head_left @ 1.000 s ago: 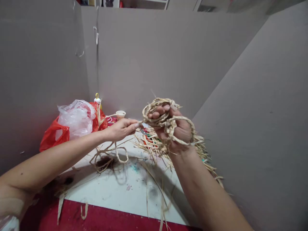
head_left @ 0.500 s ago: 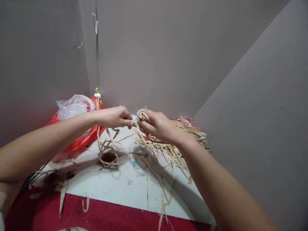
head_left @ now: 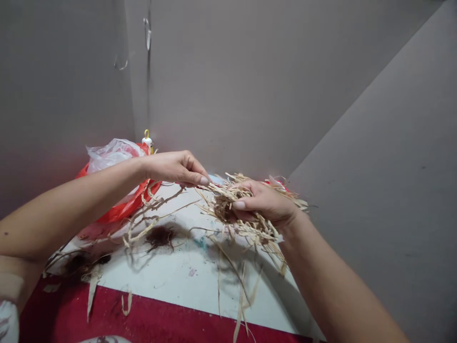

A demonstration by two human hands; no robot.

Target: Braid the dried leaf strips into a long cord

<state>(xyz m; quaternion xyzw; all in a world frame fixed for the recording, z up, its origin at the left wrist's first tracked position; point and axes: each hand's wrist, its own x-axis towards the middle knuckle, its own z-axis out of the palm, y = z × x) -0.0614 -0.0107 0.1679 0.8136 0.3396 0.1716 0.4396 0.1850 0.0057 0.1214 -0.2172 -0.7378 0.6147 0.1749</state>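
Gripping a pale coil of plaited fibre cord (head_left: 223, 206) above the white-topped table (head_left: 167, 278), your right hand (head_left: 264, 202) is clamped; your left hand (head_left: 178, 166) pinches its edge. Slack grip could unravel it; loose flat tan strands (head_left: 238, 319) could snag.

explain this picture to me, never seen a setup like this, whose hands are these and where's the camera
There's no machine here: it's one person working bare-handed, seen from a camera worn on the head, looking forward and down. The right hand grips a coil of braided cord, and the left hand pinches a strand of it. On the white tabletop lie dry straw strips and a dark fibrous tangle; at left sits a red plastic bag with a translucent plastic bag.
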